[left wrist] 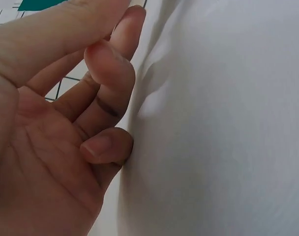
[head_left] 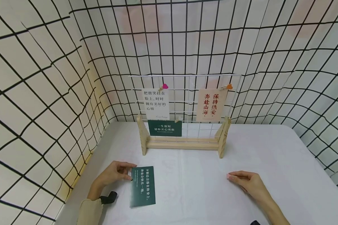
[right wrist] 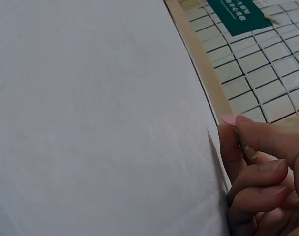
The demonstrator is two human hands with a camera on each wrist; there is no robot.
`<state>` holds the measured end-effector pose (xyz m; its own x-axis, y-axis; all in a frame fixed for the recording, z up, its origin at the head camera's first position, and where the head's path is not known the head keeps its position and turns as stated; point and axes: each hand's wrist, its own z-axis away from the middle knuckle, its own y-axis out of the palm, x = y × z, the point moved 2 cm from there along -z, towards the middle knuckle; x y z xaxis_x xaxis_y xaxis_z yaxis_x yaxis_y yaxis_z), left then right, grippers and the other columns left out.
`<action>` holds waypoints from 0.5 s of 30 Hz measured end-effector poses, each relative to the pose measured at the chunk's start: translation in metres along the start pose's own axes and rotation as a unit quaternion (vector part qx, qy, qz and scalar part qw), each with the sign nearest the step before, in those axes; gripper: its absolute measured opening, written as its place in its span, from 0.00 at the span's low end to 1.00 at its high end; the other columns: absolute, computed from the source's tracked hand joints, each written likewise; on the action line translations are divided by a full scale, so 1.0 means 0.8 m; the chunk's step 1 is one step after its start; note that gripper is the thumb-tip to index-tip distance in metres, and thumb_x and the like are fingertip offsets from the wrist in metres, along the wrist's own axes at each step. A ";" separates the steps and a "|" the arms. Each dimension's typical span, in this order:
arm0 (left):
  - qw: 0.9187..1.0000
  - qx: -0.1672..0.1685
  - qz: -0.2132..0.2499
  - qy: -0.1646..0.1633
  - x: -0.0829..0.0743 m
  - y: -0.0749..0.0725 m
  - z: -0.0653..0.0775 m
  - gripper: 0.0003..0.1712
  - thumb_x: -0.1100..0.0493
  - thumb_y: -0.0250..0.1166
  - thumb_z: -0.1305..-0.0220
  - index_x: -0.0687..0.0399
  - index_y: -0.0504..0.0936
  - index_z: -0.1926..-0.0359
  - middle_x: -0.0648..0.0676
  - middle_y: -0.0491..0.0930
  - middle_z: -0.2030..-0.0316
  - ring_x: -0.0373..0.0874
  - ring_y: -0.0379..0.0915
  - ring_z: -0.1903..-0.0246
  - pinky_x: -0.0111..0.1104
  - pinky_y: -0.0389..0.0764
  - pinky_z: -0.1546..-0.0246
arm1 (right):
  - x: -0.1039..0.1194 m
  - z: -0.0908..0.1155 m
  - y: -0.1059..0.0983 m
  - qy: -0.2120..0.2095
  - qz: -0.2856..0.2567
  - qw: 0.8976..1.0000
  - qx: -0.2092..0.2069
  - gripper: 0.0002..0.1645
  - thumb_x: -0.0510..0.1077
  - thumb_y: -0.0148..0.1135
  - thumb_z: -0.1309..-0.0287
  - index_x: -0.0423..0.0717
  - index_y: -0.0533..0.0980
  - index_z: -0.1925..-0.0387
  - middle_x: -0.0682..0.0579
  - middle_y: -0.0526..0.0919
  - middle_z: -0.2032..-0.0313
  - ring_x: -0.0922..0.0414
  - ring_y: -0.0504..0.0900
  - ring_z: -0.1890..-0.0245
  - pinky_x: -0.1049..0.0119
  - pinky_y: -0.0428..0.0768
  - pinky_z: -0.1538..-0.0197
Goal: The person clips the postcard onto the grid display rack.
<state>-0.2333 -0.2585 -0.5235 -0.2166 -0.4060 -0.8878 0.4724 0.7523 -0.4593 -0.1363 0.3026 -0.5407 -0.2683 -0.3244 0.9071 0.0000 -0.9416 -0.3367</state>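
Observation:
My left hand is at the upper left corner of a dark green card with white lettering, its thumb and index finger gripping the card's edge. The card stands out over the white table to the right of the fingers. In the left wrist view the left hand shows curled fingers near the white cloth. Farther right, my right hand pinches a small wooden clip with a pink top between thumb and index finger. The clip's wooden part is mostly hidden by the fingers.
A wire grid rack on a wooden stand stands at the back. Clipped on it are a white card, a pale pink card and a green card. The pink clip and orange clip sit on top. Black-lined netting surrounds the table.

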 end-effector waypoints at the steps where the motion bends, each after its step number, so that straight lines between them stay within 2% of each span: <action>1: 1.000 0.001 0.001 0.001 0.000 0.000 0.000 0.29 0.63 0.80 0.48 0.66 0.85 0.44 0.53 0.70 0.73 0.34 0.64 0.73 0.26 0.65 0.74 | 0.000 0.000 0.000 0.001 -0.001 1.000 0.000 0.28 0.57 0.74 0.40 0.41 0.85 0.47 0.60 0.92 0.59 0.70 0.72 0.74 0.71 0.68 0.75; 4: 1.000 -0.002 -0.002 0.005 0.000 0.001 0.000 0.27 0.63 0.80 0.48 0.66 0.86 0.45 0.53 0.70 0.74 0.34 0.63 0.74 0.26 0.63 0.75 | -0.001 0.000 0.000 -0.002 -0.014 1.000 -0.001 0.28 0.56 0.74 0.39 0.40 0.85 0.47 0.61 0.92 0.59 0.71 0.76 0.72 0.74 0.71 0.73; 7: 1.000 -0.011 -0.007 0.010 -0.001 0.003 -0.001 0.25 0.64 0.81 0.48 0.66 0.87 0.48 0.54 0.71 0.74 0.34 0.62 0.74 0.27 0.62 0.76 | -0.002 0.000 0.000 -0.010 -0.031 0.999 -0.001 0.28 0.54 0.74 0.39 0.39 0.84 0.46 0.60 0.92 0.58 0.71 0.85 0.64 0.78 0.79 0.63; 10: 0.999 -0.024 -0.016 0.016 -0.002 0.005 -0.002 0.24 0.64 0.81 0.48 0.65 0.88 0.49 0.54 0.76 0.73 0.35 0.64 0.73 0.26 0.65 0.75 | -0.003 -0.001 0.000 -0.017 -0.040 0.999 -0.001 0.28 0.53 0.74 0.38 0.36 0.84 0.45 0.59 0.92 0.56 0.70 0.88 0.57 0.79 0.82 0.53; 13: 0.999 -0.039 -0.023 0.025 -0.004 0.009 -0.004 0.21 0.64 0.80 0.47 0.65 0.89 0.51 0.56 0.82 0.71 0.35 0.69 0.71 0.26 0.71 0.73 | -0.003 -0.001 -0.001 -0.013 -0.032 0.999 -0.009 0.29 0.55 0.74 0.39 0.37 0.84 0.45 0.61 0.93 0.59 0.73 0.83 0.67 0.79 0.78 0.64; 15: 0.998 -0.048 -0.025 0.028 -0.006 0.013 -0.005 0.20 0.64 0.80 0.47 0.64 0.89 0.52 0.57 0.85 0.70 0.35 0.72 0.71 0.26 0.74 0.72 | -0.004 -0.001 -0.002 -0.010 -0.023 1.000 -0.015 0.30 0.56 0.74 0.39 0.39 0.84 0.45 0.63 0.92 0.60 0.73 0.76 0.72 0.75 0.73 0.71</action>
<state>-0.2311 -0.2465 -0.5243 -0.2869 -0.4156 -0.8631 0.3759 0.7799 -0.5005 -0.1365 0.3051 -0.5431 -0.2474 -0.2822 0.9269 -0.0404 -0.9528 -0.3009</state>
